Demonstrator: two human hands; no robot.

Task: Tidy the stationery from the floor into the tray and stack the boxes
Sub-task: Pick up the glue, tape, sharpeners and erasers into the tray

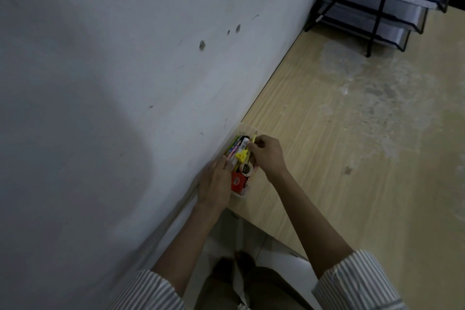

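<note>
Two hands (239,166) at clear plastic tray (239,195) of slim pens (235,145).

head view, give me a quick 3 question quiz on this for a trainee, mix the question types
1. True or false: the clear tray of stationery sits on the floor.
2. Which hand pinches the yellow pencil? A) left hand B) right hand C) neither
3. Fill in: the black wire paper rack stands at the far end of the desk, against the ____.

Key
1. False: it sits on the desk, against the wall.
2. B. The left hand rests flat along the tray's wall side.
3. wall
</note>
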